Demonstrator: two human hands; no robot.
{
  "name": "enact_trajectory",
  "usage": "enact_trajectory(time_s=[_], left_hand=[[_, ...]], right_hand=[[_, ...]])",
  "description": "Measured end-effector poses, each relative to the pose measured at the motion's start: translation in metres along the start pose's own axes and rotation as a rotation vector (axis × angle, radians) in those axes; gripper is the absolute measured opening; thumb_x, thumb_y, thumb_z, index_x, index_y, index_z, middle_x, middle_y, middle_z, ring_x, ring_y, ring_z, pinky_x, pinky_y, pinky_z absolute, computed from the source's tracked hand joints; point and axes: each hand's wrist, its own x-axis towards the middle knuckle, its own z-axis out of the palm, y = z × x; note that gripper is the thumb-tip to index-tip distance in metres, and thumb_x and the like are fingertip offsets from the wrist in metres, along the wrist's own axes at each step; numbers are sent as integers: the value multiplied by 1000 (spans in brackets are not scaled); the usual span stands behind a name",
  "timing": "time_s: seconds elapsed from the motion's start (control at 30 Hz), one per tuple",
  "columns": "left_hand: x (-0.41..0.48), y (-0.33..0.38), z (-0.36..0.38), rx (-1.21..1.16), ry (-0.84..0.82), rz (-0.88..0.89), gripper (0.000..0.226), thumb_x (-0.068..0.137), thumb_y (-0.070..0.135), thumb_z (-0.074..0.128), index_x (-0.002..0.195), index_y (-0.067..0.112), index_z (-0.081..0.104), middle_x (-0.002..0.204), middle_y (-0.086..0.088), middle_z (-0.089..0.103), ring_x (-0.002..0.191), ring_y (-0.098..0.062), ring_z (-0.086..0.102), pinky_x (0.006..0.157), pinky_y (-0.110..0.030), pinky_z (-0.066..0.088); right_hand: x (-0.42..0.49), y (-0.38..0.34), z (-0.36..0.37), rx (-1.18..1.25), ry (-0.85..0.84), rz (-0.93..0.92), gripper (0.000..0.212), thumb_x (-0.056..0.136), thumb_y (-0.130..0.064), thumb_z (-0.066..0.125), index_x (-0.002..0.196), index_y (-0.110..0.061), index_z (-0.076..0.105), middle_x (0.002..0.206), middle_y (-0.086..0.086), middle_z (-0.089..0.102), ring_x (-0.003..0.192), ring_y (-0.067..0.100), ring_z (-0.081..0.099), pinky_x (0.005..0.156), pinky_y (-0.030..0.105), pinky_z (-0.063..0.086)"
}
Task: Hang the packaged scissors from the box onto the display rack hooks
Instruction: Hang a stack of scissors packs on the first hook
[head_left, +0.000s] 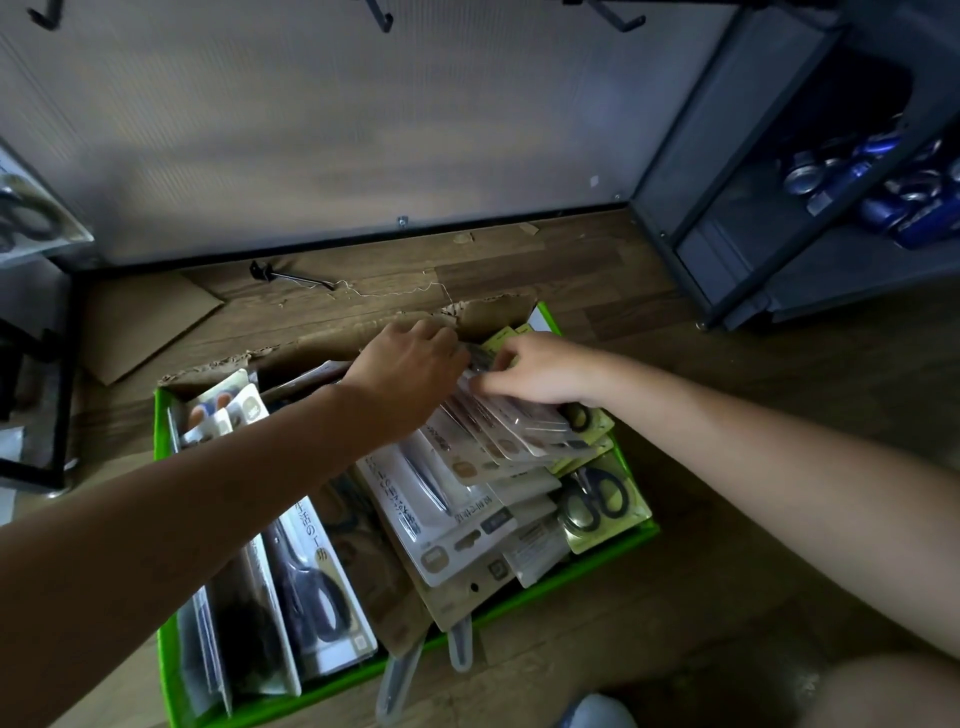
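Note:
A green cardboard box (165, 644) on the wooden floor is full of several packaged scissors. Both my hands reach into its far right corner. My left hand (410, 371) curls its fingers over the top ends of a fanned stack of scissor packages (519, 431). My right hand (540, 369) pinches the top edge of the same stack from the right. A package with black-handled scissors (602, 506) lies at the box's right side. Three black display hooks (382, 15) stick out of the grey rack panel at the top edge.
A loose black hook (291, 275) lies on the floor behind the box, beside a flat cardboard piece (150, 322). A dark shelf unit (810, 197) with blue cans stands at right. Another scissors package (31, 218) hangs at far left.

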Motion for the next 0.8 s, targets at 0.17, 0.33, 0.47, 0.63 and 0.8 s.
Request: enact_trajectory(time_s=[0.17, 0.33, 0.47, 0.63, 0.8], left_hand=[[5, -18, -6, 114, 106, 3, 34, 85, 19, 45, 113, 19, 64, 101, -4, 64, 87, -23, 63, 65, -35, 49], [2, -52, -19, 190, 230, -44, 29, 77, 15, 63, 105, 12, 66, 93, -7, 68, 82, -29, 63, 57, -32, 47], [-6, -85, -19, 302, 234, -203, 37, 74, 17, 69, 111, 13, 66, 92, -4, 68, 81, -25, 61, 53, -29, 46], [-22, -105, -23, 366, 111, -302, 54, 85, 28, 66, 134, 17, 45, 120, -1, 59, 101, -20, 58, 68, -31, 49], [-39, -130, -35, 337, -6, -314, 78, 85, 59, 57, 140, 11, 29, 132, -4, 44, 116, -22, 48, 77, -33, 45]], right_hand=[[-2, -15, -6, 87, 113, -91, 43, 77, -57, 67, 106, -26, 60, 101, -6, 63, 91, 12, 60, 73, 25, 48], [-5, -39, -20, 179, 187, -229, 47, 83, -55, 65, 117, -23, 59, 110, -6, 58, 99, 12, 57, 78, 29, 47], [0, -50, -34, 272, 131, -194, 45, 92, -47, 58, 130, -24, 49, 108, -4, 60, 96, 20, 66, 83, 41, 54], [22, -81, -41, 249, 232, -242, 42, 83, -35, 72, 120, -19, 59, 107, -1, 65, 89, 16, 66, 76, 37, 57], [43, -125, -41, -128, 364, -447, 41, 79, -37, 71, 115, -20, 59, 108, 0, 62, 95, 21, 61, 76, 35, 50]])
